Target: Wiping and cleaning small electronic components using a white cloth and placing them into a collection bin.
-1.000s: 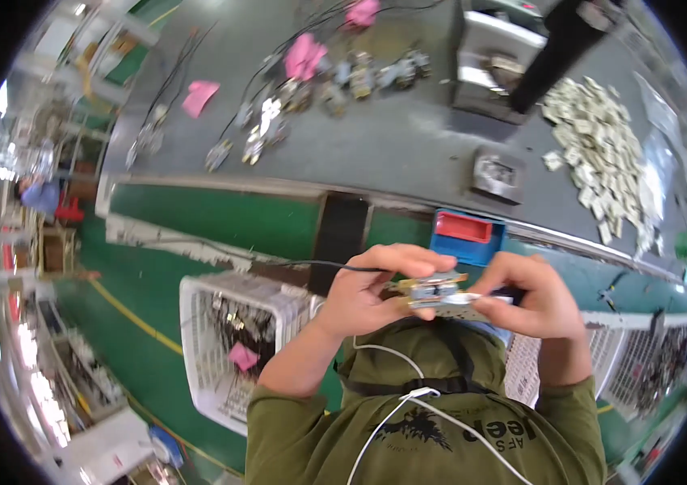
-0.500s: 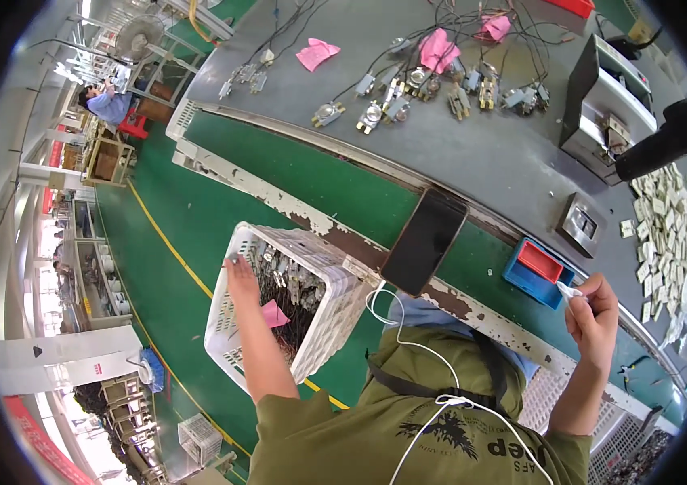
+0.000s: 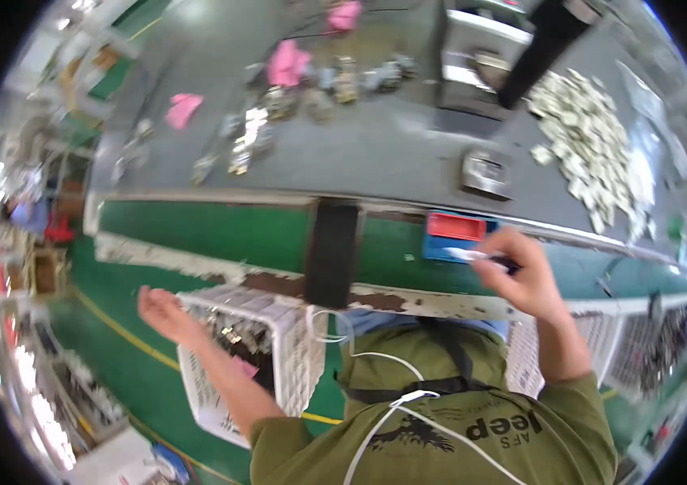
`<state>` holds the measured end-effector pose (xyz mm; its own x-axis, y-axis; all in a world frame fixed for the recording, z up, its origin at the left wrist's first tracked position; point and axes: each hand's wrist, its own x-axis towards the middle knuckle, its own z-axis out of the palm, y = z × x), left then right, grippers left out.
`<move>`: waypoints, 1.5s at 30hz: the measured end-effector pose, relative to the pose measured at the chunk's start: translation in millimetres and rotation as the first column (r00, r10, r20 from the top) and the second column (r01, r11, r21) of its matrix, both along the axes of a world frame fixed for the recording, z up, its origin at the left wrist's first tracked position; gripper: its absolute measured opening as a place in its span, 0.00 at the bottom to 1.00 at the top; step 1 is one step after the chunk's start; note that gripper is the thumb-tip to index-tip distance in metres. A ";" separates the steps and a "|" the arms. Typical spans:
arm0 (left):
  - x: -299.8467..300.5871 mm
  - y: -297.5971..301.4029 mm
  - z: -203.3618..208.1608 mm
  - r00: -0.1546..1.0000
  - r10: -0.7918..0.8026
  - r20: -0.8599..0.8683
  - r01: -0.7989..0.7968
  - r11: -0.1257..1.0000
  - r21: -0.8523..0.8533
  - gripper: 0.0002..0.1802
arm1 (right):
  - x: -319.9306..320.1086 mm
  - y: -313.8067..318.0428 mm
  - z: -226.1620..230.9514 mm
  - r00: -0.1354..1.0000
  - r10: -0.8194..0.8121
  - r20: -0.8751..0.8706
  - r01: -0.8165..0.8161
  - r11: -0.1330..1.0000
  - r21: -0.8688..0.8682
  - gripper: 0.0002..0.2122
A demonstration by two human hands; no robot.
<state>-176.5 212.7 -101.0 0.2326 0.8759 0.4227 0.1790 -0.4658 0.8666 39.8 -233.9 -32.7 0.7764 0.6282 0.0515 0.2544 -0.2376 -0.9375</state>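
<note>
My right hand (image 3: 521,271) is closed on a slim white-tipped object (image 3: 463,254), pinched between thumb and fingers. Its dark part shows by the palm, but blur hides its exact kind. The white tip is over the edge of a blue tray (image 3: 437,244), which has a red inner tray (image 3: 456,226). At the far left my left hand (image 3: 167,315) is raised by the rim of a white plastic crate (image 3: 299,356). Its fingers look loosely apart and nothing shows in them. Inside the crate lie metal parts with dark wires (image 3: 238,335) and a pink scrap.
On the grey bench (image 3: 392,153) lie wired metal parts (image 3: 250,133), pink scraps (image 3: 184,110), a metal block (image 3: 486,174) and a heap of pale pieces (image 3: 581,137). A machine (image 3: 472,69) stands behind. A phone (image 3: 333,255) with a white cable sits at the bench edge.
The view has swung and blurred. My left hand has moved outward, left of the crate. My right hand, still holding the white-tipped object, now has it over the blue tray.
</note>
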 end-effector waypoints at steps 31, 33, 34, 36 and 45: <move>192.3 -222.9 101.2 0.106 -0.805 -0.583 0.975 -0.031 0.221 0.17 | 25.5 -4.3 8.6 0.887 0.082 -0.454 0.084 0.939 0.334 0.14; 193.7 -226.9 102.8 0.110 -0.815 -0.569 0.974 -0.027 0.227 0.17 | 32.1 6.9 6.2 0.894 0.182 -0.409 -0.063 0.956 0.287 0.17; 194.5 -228.9 103.3 0.115 -0.824 -0.554 0.973 -0.018 0.229 0.17 | 32.7 5.6 7.8 0.896 0.178 -0.406 -0.060 0.956 0.287 0.17; 194.1 -231.0 103.5 0.129 -0.836 -0.534 0.979 0.021 0.205 0.16 | 33.7 4.5 11.6 0.833 0.188 -0.521 -0.191 0.980 0.050 0.16; 194.4 -234.5 95.0 0.146 -0.825 -0.546 0.976 0.031 0.215 0.13 | 19.6 4.2 10.5 0.917 0.071 -0.392 -0.040 0.995 0.087 0.11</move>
<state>17.9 -21.8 -6.0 0.8213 -0.4033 0.4036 -0.5675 -0.6508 0.5044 59.3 -229.7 -22.1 0.7072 0.6773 -0.2025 -0.1287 -0.1583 -0.9790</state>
